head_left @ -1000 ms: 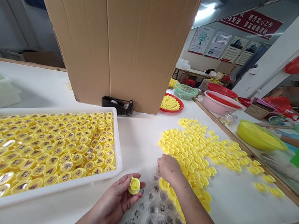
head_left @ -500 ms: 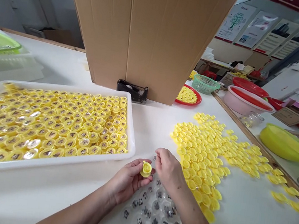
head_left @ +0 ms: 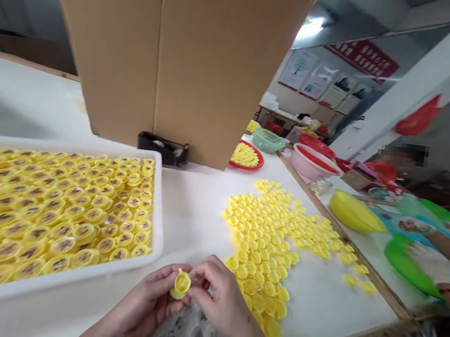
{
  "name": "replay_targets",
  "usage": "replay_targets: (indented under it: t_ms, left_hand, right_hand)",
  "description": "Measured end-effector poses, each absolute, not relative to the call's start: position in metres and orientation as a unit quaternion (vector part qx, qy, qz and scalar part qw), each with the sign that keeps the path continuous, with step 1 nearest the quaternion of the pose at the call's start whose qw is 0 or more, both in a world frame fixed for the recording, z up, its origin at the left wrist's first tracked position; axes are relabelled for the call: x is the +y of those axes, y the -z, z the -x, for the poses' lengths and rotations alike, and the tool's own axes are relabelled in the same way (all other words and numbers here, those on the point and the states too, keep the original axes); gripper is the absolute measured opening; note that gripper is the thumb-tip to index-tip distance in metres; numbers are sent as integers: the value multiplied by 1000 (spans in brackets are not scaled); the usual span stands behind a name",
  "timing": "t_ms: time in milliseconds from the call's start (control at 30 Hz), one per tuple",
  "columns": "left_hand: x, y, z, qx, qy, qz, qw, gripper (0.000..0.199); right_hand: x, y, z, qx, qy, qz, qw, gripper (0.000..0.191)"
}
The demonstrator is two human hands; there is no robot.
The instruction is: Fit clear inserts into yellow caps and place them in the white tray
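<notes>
My left hand pinches a small yellow plastic cup-shaped piece with a saucer-like rim, its hollow facing up. My right hand has its fingertips pressed together at the right edge of that piece; what they hold, if anything, is hidden. Beneath my hands lie several clear round pieces with dark printed figures, partly covered and blurred. To the right spreads a heap of yellow pieces. On the left, a white tray carries rows of yellow pieces with printed pictures in their tops.
A tall cardboard box stands behind, with a black tape dispenser at its foot. Beyond are a red plate of yellow pieces and a green basket. At right, another person's gloved hand is over a green basin.
The view has swung right, bringing another person into sight. My right hand has come down against the yellow piece, which my left hand still holds.
</notes>
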State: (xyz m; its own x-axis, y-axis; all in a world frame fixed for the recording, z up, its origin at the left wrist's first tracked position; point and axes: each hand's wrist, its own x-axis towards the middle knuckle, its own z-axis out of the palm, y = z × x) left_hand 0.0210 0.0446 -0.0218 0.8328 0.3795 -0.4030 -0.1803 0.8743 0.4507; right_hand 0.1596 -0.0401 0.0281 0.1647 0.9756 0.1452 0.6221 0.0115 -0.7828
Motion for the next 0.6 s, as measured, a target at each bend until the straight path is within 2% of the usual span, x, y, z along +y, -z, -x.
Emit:
replay_targets:
  t_ms: [233,433,600]
  left_hand:
    - [39,20,-20,204,-109,-248,941,16]
    - [38,29,-22,180,-108,-249,946,20]
    - [38,31,-21,175,-117,-229,950,18]
  right_hand:
    - [-45,-33,-169,-628,-286,617,378,38]
    - [-46,-25,-173,-611,-309,620,383,32]
    - [-43,-16,-174,-582,-334,610,420,27]
